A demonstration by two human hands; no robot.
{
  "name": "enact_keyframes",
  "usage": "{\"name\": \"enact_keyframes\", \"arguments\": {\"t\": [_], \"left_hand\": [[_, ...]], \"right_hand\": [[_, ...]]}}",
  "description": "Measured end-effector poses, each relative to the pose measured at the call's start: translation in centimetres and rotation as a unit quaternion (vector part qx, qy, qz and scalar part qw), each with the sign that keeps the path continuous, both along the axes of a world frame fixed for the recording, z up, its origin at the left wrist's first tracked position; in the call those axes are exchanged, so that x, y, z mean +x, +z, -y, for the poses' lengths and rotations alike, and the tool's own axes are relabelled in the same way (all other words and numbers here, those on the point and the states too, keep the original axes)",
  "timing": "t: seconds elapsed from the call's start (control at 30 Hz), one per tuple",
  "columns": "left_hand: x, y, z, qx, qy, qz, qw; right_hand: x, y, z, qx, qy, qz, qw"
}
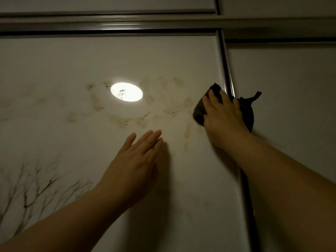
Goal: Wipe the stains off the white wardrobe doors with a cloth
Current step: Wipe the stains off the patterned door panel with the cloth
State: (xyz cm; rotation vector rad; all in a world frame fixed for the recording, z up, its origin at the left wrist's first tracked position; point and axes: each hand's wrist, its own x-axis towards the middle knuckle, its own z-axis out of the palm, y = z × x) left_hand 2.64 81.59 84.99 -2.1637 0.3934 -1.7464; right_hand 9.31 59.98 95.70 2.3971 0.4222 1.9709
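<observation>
On the wardrobe door (181, 179), right hand (224, 118) pressing cloth (199, 111), left hand (134, 160) flat

Two hands: the left hand (135, 159) flat and empty, the right hand (224, 117) pressing on one dark cloth (199, 111). Two wardrobe doors: the left door (54, 60) and the right door (291, 88), divided by one metal frame strip (226, 70). One bright light reflection (126, 92). Many brownish stains (141, 122), too blurred together to count. One printed bare tree (36, 188).
</observation>
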Motion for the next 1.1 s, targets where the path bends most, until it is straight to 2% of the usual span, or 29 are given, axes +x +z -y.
{"name": "enact_keyframes", "arguments": {"t": [0.2, 0.4, 0.53, 0.67, 0.8, 0.9, 0.97, 1.03, 1.1], "left_hand": [[-1.5, -0.7, -1.6, -0.029, -0.057, -0.014, 0.998], [-2.0, -0.4, -2.2, -0.033, -0.083, -0.003, 0.996], [-1.6, 0.0, -2.9, -0.032, -0.065, 0.016, 0.997], [-0.7, 0.0, -4.1, -0.036, -0.03, -0.003, 0.999], [0.0, -0.2, -5.1, -0.041, 0.008, -0.012, 0.999], [0.0, -0.4, -5.9, -0.048, 0.028, -0.015, 0.998], [-0.1, -0.6, -6.2, -0.049, 0.041, -0.024, 0.998], [-0.1, -0.8, -6.5, -0.047, 0.054, -0.033, 0.997], [-0.1, -0.9, -6.6, -0.043, 0.063, -0.034, 0.997]], "right_hand": [[-0.4, -7.2, -1.9, -0.077, 0.062, -0.028, 0.995], [-1.0, -6.5, -1.4, -0.078, 0.067, -0.053, 0.993], [-1.0, -3.8, -1.8, -0.034, 0.042, -0.049, 0.997], [-0.9, -1.7, -4.9, -0.008, 0.054, -0.036, 0.998], [-0.7, -5.7, -7.1, -0.086, 0.066, -0.019, 0.994], [-0.5, -10.0, -6.0, -0.165, 0.08, 0.008, 0.983], [-0.3, -10.6, -4.6, -0.182, 0.083, 0.017, 0.98], [-0.2, -9.0, -3.7, -0.158, 0.068, 0.023, 0.985], [-0.3, -6.1, -3.6, -0.091, 0.062, 0.02, 0.994]]}}
